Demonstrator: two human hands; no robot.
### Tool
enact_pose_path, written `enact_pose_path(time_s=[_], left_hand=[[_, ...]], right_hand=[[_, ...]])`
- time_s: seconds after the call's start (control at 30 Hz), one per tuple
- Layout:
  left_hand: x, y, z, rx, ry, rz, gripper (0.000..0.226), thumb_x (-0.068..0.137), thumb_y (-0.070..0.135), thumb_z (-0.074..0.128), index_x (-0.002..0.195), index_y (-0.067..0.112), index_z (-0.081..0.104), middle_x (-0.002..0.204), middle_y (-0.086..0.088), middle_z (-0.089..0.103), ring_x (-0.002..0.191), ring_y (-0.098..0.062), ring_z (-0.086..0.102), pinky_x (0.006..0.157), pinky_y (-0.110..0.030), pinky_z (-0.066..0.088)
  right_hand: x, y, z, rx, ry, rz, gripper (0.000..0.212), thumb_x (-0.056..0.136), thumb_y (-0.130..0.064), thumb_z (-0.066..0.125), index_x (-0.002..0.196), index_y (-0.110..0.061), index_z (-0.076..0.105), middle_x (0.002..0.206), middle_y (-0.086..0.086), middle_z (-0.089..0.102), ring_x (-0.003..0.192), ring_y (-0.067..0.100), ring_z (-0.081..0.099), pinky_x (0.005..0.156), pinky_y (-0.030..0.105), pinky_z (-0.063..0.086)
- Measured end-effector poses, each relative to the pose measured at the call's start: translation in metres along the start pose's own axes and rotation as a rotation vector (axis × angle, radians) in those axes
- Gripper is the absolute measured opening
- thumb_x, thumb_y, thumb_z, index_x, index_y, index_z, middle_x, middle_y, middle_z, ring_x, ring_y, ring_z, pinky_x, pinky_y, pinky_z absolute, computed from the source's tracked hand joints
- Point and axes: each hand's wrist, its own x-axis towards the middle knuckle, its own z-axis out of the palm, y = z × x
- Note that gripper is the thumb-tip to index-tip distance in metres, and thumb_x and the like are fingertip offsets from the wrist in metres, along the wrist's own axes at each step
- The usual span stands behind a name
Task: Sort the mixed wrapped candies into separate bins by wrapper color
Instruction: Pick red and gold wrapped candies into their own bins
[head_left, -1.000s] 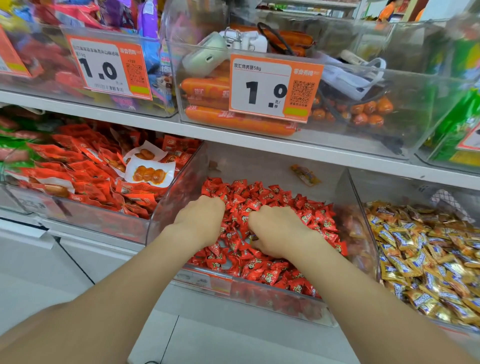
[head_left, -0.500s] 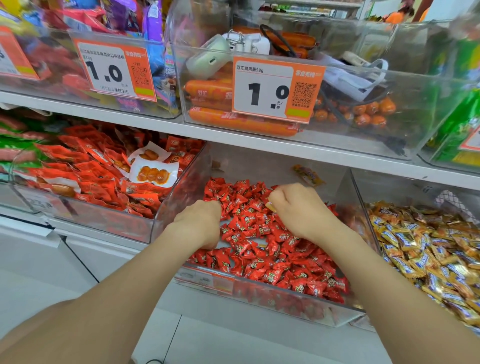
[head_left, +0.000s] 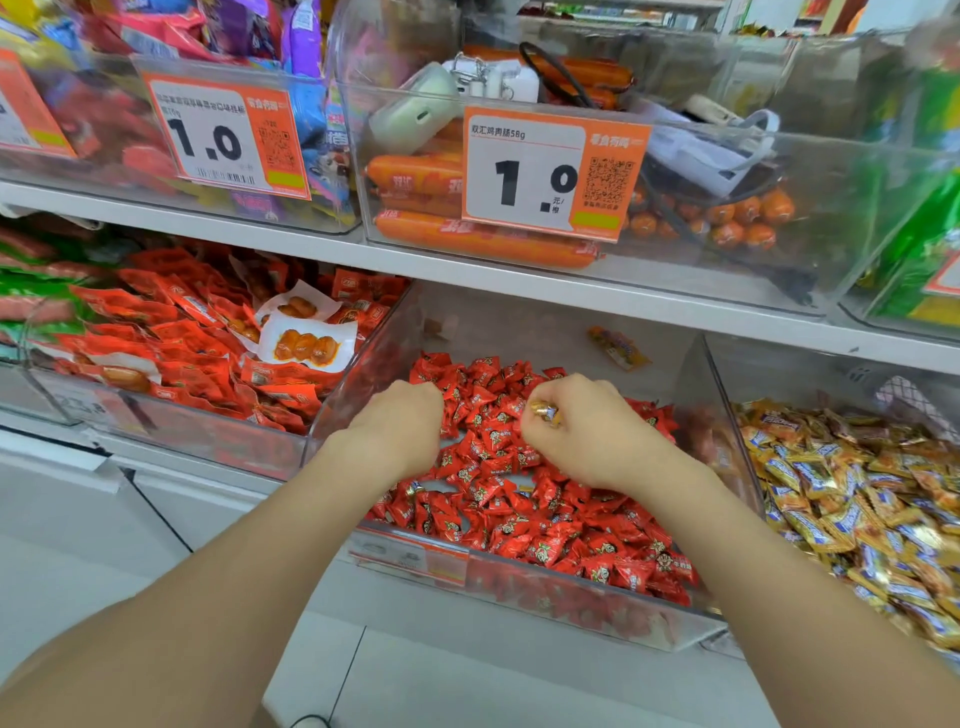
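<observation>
Above the middle of the red-candy bin (head_left: 519, 332), a gold candy (head_left: 544, 413) is pinched in the right hand's (head_left: 592, 431) fingers, its length pointing left. The gold-candy bin (head_left: 789, 379) lies just right, nearer this hand. The left hand (head_left: 397, 428) is curled, grip untellable. 1 second earlier, no gold was showing.
</observation>
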Motion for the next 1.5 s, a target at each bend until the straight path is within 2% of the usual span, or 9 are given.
enact_pose_path(time_s=[0.13,0.37,0.5,0.73,0.93,1.17,1.33,1.43,1.5], left_hand=[[-0.014,-0.002,-0.006,0.071,-0.063,-0.044,0.028,0.091,-0.012,0.058,0.114,0.003,0.056,0.096,-0.01,0.056,0.074,-0.029,0.062,0.061,-0.035,0.057],[-0.019,0.0,-0.004,0.083,-0.146,-0.082,0.036,0.091,-0.003,0.072,0.122,0.003,0.057,0.114,-0.016,0.059,0.075,-0.03,0.065,0.071,-0.034,0.062],[-0.019,0.004,-0.001,0.168,-0.131,-0.046,0.038,0.093,0.002,0.072,0.128,0.002,0.057,0.124,-0.019,0.061,0.099,-0.035,0.071,0.066,-0.03,0.051],[-0.018,-0.001,0.003,0.13,-0.092,-0.006,0.021,0.09,-0.003,0.061,0.105,0.009,0.052,0.106,-0.013,0.056,0.078,-0.027,0.054,0.062,-0.033,0.047],[-0.012,-0.007,-0.002,-0.074,-0.035,0.033,0.024,0.072,0.025,0.084,0.081,0.012,0.066,0.081,-0.005,0.069,0.074,-0.025,0.07,0.073,-0.043,0.064],[-0.022,0.006,-0.01,-0.419,0.15,0.061,0.034,0.097,0.041,0.055,0.084,0.01,0.052,0.082,-0.008,0.069,0.073,-0.029,0.064,0.066,-0.038,0.051],[-0.053,0.046,-0.017,-0.935,-0.15,-0.01,0.03,0.103,0.038,0.043,0.079,0.02,0.04,0.047,0.008,0.042,0.038,-0.013,0.031,0.044,-0.019,0.024],[-0.074,0.07,-0.016,-1.024,-0.31,0.026,0.031,0.101,0.044,0.046,0.081,0.022,0.039,0.056,0.002,0.033,0.043,-0.014,0.019,0.047,-0.02,0.016],[-0.086,0.091,-0.013,-1.002,-0.337,0.079,0.033,0.103,0.045,0.047,0.079,0.022,0.045,0.061,-0.003,0.041,0.044,-0.015,0.023,0.046,-0.022,0.017]], right_hand=[[0.005,0.0,0.002,-0.236,-0.072,-0.026,0.053,0.102,-0.047,0.063,0.066,-0.009,0.051,0.065,0.008,0.054,0.065,0.027,0.057,0.057,0.038,0.042],[0.008,-0.003,0.011,-0.382,-0.253,-0.055,0.012,0.094,-0.033,0.07,0.088,-0.028,0.079,0.089,-0.008,0.074,0.09,0.02,0.07,0.071,0.036,0.056],[0.006,-0.009,0.01,-0.481,-0.314,0.021,0.025,0.085,-0.046,0.079,0.102,-0.029,0.08,0.104,-0.003,0.071,0.096,0.024,0.068,0.071,0.033,0.051],[0.005,-0.02,0.024,-0.535,-0.274,-0.011,0.02,0.081,-0.032,0.082,0.095,-0.021,0.072,0.098,0.0,0.07,0.091,0.027,0.068,0.078,0.041,0.06],[0.0,-0.011,0.005,-0.18,-0.081,0.087,0.027,0.087,-0.045,0.07,0.09,-0.018,0.067,0.079,0.002,0.07,0.081,0.025,0.068,0.072,0.039,0.058],[-0.028,-0.013,-0.022,0.421,0.081,0.18,0.008,0.094,-0.025,0.066,0.093,-0.017,0.068,0.07,0.004,0.076,0.051,0.014,0.056,0.054,0.029,0.049],[-0.075,-0.005,-0.052,0.856,0.012,0.136,0.014,0.105,-0.017,0.063,0.113,-0.019,0.075,0.096,0.01,0.079,0.056,0.018,0.047,0.045,0.023,0.034],[-0.106,0.023,-0.078,1.113,0.123,0.175,0.016,0.103,-0.014,0.064,0.115,-0.012,0.075,0.091,0.014,0.073,0.059,0.017,0.047,0.049,0.025,0.033],[-0.123,0.056,-0.092,0.949,0.314,0.227,0.014,0.104,-0.016,0.064,0.111,-0.017,0.076,0.081,0.008,0.066,0.062,0.017,0.049,0.052,0.025,0.037]])
